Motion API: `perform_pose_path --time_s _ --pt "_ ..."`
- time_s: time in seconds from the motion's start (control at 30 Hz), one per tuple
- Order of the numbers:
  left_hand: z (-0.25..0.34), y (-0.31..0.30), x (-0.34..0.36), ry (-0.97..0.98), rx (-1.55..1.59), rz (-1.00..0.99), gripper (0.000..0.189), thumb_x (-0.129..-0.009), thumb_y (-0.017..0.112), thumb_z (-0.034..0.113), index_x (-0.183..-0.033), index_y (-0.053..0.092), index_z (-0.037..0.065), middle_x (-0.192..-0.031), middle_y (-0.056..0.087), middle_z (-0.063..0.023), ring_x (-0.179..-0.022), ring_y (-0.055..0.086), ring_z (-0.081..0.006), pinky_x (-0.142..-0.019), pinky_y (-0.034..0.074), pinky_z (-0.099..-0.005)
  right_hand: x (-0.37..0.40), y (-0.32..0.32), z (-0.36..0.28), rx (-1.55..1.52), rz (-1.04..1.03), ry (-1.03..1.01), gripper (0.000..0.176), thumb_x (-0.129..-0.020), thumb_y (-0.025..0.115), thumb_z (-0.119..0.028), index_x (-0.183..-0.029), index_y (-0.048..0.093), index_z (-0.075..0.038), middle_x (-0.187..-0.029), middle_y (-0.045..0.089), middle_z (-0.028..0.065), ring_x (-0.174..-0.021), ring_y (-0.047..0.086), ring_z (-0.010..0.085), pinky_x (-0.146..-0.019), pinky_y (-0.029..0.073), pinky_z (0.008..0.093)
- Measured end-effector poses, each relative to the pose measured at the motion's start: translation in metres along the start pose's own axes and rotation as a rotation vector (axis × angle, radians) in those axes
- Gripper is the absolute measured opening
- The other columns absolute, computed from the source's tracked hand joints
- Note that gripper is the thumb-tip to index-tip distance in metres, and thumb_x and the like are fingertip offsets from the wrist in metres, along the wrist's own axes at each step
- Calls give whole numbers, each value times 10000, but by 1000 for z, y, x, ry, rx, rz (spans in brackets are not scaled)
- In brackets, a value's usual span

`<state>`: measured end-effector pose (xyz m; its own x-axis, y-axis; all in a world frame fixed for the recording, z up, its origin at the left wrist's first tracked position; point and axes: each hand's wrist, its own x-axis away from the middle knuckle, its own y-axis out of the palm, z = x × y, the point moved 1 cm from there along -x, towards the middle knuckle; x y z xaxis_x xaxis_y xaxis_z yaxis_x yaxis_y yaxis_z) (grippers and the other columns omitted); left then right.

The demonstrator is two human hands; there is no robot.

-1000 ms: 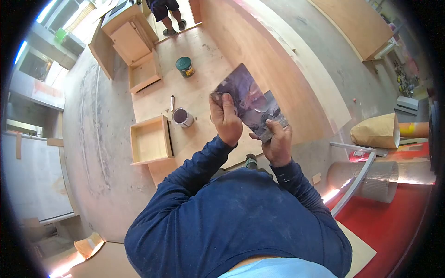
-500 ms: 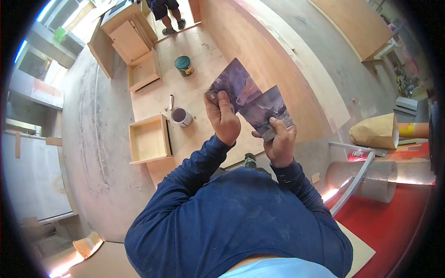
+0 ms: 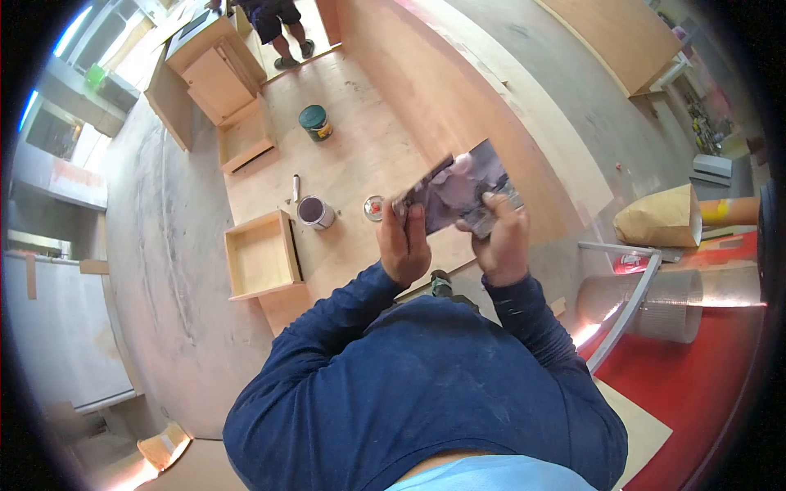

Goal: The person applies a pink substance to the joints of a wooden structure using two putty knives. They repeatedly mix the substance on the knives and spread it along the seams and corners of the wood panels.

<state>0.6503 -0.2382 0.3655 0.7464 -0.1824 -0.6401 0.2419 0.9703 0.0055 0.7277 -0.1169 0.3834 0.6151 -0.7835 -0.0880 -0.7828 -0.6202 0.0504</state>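
Both of my hands grip thin flat putty spreaders smeared with purple-grey putty. My left hand (image 3: 404, 245) is closed on the lower left edge of one spreader (image 3: 425, 195), fingers pressed against it. My right hand (image 3: 502, 241) pinches the other spreader (image 3: 494, 168) at its lower right, thumb on top. The two plates overlap face to face, and where one ends under the putty is hard to make out. Left of my hands stands an open can (image 3: 315, 213) of dark purple-brown paste. A small round lid (image 3: 373, 208) lies between that can and my left hand.
On the plywood sheet (image 3: 352, 98) are a green-lidded can (image 3: 314, 122), a marker (image 3: 295, 188) and a wooden drawer (image 3: 264, 255). Another drawer (image 3: 246, 139) rests against a cabinet (image 3: 214, 61). A person (image 3: 278, 24) stands at the far end. A paper bag (image 3: 660, 216) lies right.
The spreaders, apart at their far ends before, now overlap. My left hand has moved lower and my right hand slightly right. The small round lid has come into sight.
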Motion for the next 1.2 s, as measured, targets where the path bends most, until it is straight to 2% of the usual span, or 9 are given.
perform_pose_path --time_s 0.1,0.17,0.2,0.27,0.5,0.8,0.87,1.03,1.2 --pt "-10 -17 13 -227 27 -347 238 -976 442 69 -1191 442 -33 -925 635 -130 -817 641 -228 -749 503 -310 -18 -25 -19 -863 137 426 312 -843 512 -50 -1153 510 -10 -1012 621 102 -828 667 249 -592 599 415" --pt "-4 -12 -3 -555 428 -94 259 -996 394 99 -1228 437 -8 -1051 615 -128 -886 647 -224 -781 542 -333 -33 -47 9 530 -48 -640 300 -885 522 -74 -1176 500 -4 -1087 603 117 -906 654 268 -651 600 438" --pt "21 -10 -23 -717 845 37 249 -1014 352 128 -1218 453 27 -1125 584 -106 -926 634 -199 -772 568 -362 -31 -38 -4 531 -51 -646 300 -885 522 -74 -1176 500 -4 -1087 603 117 -906 654 268 -651 600 438" --pt "22 -8 -23 -677 787 48 242 -1014 356 126 -1212 453 26 -1119 583 -102 -925 628 -192 -775 562 -356 -22 -16 -22 -651 -74 -100 267 -932 514 -75 -1190 502 -4 -1143 582 121 -984 629 277 -760 581 428" --pt "25 0 -25 -436 347 46 196 -1010 383 107 -1173 453 23 -1075 575 -74 -914 589 -148 -794 526 -311 -15 -11 11 -690 -216 -251 271 -934 516 8 -1204 522 -14 -1162 584 101 -973 612 217 -854 513 345" --pt "19 4 -24 -193 -120 -5 145 -1006 415 87 -1129 453 20 -1026 566 -42 -902 544 -96 -816 484 -259 -3 -23 -10 650 -366 -712 446 -873 547 58 -1312 484 7 -1124 599 182 -887 660 293 -743 516 313" --pt "1 0 -18 134 -822 -146 142 -1005 422 91 -1119 460 15 -1022 565 -41 -904 533 -93 -809 474 -251 -6 -36 3 769 -488 -650 517 -806 549 98 -1307 505 -24 -1135 568 214 -913 644 357 -737 519 359" --pt "22 -7 -35 140 -876 -200 127 -999 433 86 -1088 468 2 -1003 561 -34 -884 521 -85 -785 455 -228 -19 -55 -32 1059 -580 -374 616 -719 504 140 -1284 561 -100 -1173 566 188 -984 620 368 -819 504 401" --pt "17 -2 -27 -195 -184 -116 120 -989 453 71 -1078 463 -9 -967 555 -28 -865 509 -73 -775 439 -209 -10 -30 -58 1089 -391 -860 546 -689 561 105 -1168 672 -133 -1168 591 93 -1201 514 308 -982 372 459"
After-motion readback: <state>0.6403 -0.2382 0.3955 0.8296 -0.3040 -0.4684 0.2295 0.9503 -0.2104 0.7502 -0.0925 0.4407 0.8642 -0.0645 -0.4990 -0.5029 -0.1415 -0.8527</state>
